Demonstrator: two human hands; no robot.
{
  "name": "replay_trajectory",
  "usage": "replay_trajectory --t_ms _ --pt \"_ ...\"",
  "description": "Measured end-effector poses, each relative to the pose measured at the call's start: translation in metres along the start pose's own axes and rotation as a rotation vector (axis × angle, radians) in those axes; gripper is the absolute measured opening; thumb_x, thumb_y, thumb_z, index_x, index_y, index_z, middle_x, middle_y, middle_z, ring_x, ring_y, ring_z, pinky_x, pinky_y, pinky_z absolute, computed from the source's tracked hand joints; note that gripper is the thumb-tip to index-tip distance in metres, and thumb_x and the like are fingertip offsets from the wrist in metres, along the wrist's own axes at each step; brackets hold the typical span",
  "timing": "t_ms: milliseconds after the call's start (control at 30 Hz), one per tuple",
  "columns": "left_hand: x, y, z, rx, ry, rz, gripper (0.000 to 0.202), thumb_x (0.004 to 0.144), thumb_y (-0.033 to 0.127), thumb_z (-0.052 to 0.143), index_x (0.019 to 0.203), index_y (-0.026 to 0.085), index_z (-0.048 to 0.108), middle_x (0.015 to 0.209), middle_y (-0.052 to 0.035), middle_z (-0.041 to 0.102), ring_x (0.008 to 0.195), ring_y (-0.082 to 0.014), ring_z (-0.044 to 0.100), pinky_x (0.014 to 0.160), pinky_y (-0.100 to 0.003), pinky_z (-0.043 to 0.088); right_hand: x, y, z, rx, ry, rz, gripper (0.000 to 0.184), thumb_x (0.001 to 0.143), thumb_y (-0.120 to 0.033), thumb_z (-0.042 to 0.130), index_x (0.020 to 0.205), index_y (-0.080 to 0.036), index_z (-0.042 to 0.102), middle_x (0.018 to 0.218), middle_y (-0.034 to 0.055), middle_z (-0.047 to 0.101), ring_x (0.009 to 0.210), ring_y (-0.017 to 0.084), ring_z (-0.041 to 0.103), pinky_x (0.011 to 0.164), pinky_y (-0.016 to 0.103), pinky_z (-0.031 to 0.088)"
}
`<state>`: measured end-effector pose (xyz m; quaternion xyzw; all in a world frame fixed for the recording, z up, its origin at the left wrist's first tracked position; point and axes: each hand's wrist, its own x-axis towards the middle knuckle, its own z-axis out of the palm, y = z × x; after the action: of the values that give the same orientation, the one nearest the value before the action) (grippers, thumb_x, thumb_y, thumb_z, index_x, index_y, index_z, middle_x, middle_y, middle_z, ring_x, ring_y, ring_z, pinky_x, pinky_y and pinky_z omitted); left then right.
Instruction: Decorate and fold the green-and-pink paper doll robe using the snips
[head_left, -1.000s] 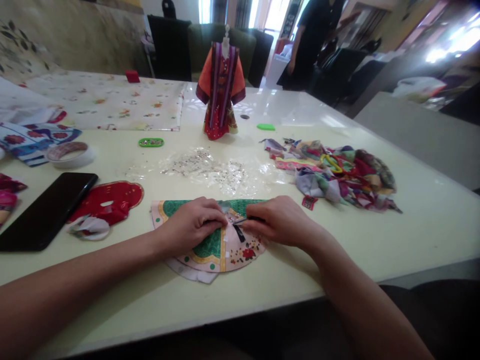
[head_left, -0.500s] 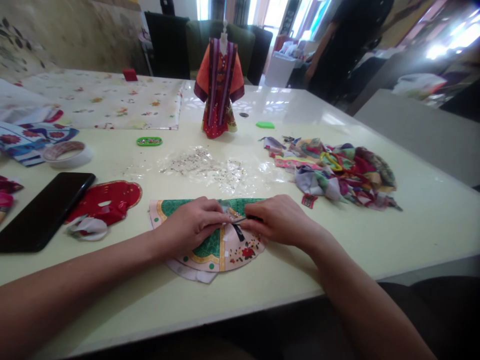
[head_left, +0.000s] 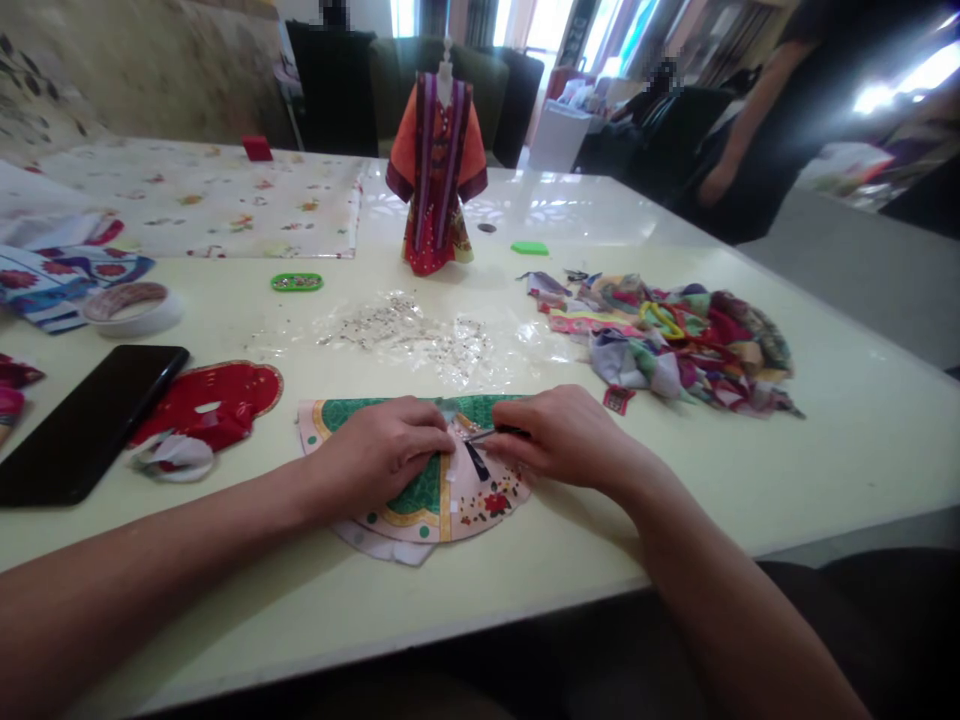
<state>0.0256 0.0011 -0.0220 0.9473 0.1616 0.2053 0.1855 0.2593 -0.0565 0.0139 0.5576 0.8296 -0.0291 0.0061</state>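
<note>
A semicircular piece of printed fabric (head_left: 424,500), green and pale pink with gold bands and red flowers, lies flat near the table's front edge. My left hand (head_left: 397,445) rests on its upper left part, fingers bent and pressed together on the cloth. In my right hand (head_left: 551,435) is a slim dark pair of tweezers (head_left: 491,433), pinched between thumb and fingers. Its tip points left at the top middle of the fabric, close to my left fingertips. A black strip (head_left: 476,462) lies on the pink part just below the tip. White cloth shows under the lower edge.
Tiny beads on clear plastic film (head_left: 420,335) lie beyond the fabric. A heap of scraps (head_left: 690,345) is to the right. A phone (head_left: 82,430), a red cloth piece (head_left: 217,400) and a tape roll (head_left: 131,308) are left. A dressed doll form (head_left: 437,180) stands behind; a person (head_left: 765,130) is beyond the table.
My left fingertips have drawn slightly left, away from the tweezers, so more of the tip shows. The fabric stays in place. The person in the background has moved right.
</note>
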Motion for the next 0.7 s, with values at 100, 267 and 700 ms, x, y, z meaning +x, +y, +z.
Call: replay_trajectory --t_ms 100,267,700 --pt "0.0004 0.0001 -0.0006 0.011 -0.016 0.0 0.028 0.093 0.014 0.046 0.103 0.021 0.072 0.102 -0.0059 0.068 0.092 -0.0181 0.061 0.079 -0.03 0.05 -0.0009 0.0006 0.0003 0.015 0.004 -0.003 0.038 0.092 -0.05 0.045 0.074 -0.019 0.059 0.062 0.0005 0.061 0.053 0.01 0.042 0.054 0.029 0.014" --pt "0.0015 -0.0002 -0.0011 0.015 -0.008 0.013 0.027 0.092 0.014 0.047 0.102 0.02 0.072 0.101 -0.0059 0.068 0.091 -0.0182 0.061 0.078 -0.03 0.051 -0.0008 0.0006 0.0014 0.035 0.011 -0.019 0.038 0.092 -0.049 0.045 0.074 -0.019 0.06 0.062 0.0003 0.06 0.053 0.01 0.041 0.054 0.029 0.014" --pt "0.0022 0.0014 -0.0038 -0.011 -0.038 -0.006 0.027 0.092 0.012 0.048 0.102 0.02 0.072 0.102 -0.0061 0.067 0.093 -0.0185 0.061 0.081 -0.031 0.051 -0.0015 -0.0024 -0.0023 0.03 0.001 -0.001 0.039 0.093 -0.049 0.044 0.074 -0.02 0.06 0.06 -0.0004 0.058 0.052 0.01 0.04 0.054 0.029 0.014"
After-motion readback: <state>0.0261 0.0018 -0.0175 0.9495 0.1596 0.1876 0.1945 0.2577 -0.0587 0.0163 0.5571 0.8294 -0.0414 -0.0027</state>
